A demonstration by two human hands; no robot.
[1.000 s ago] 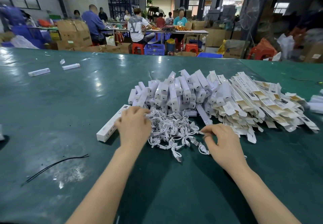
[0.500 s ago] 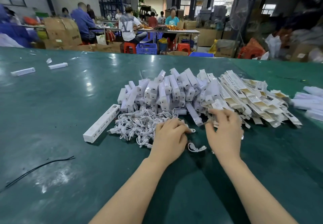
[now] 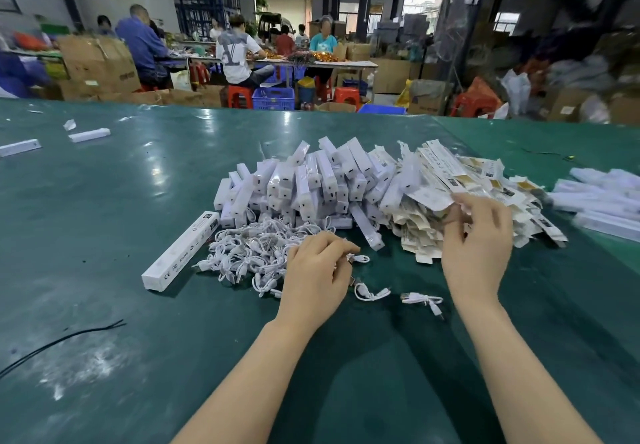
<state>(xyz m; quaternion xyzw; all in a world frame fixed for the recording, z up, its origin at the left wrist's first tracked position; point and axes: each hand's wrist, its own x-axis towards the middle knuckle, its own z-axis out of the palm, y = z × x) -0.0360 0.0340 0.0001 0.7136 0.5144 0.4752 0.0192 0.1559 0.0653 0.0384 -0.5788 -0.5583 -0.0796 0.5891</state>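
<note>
The left hand [image 3: 315, 277] curled its fingers round one short, rubbery white cable [image 3: 359, 258] at the edge of the tangled cable heap [image 3: 249, 253]. Two looped cables [image 3: 371, 293] lay loose just right of those fingers. The right hand [image 3: 476, 239] pinched one flat printed paper sleeve [image 3: 429, 199] from the sleeve pile [image 3: 485, 177] beyond its fingertips. One long, glossy white box [image 3: 181, 251] lay well left of the left fingers. Blocky white units [image 3: 311, 184], too many to count, were heaped beyond them.

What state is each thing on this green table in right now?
Left hand, curled, pinching a small cable.
Right hand, pinching a flat sleeve at its pile.
Cable heap, tangled on the table.
Long box, closed, lying flat.
Small boxes, piled loosely.
Stray cable, coiled, lying alone.
</note>
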